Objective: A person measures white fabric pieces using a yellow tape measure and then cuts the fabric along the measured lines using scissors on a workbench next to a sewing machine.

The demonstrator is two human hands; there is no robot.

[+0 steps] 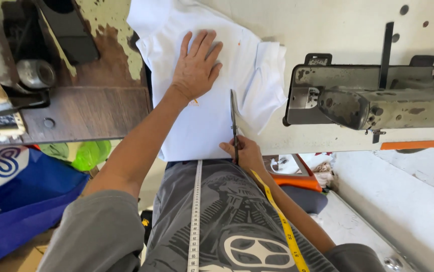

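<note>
the left hand [195, 68] lies flat, fingers spread, pressing the white fabric [212, 90] onto the table [338, 30]. the right hand [243, 153] grasps scissors [234, 118], blades at the fabric's right edge.

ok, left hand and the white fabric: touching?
Touching. The head view shows the left hand pressed flat, fingers spread, on the white fabric, with no gap visible under the palm.
</note>
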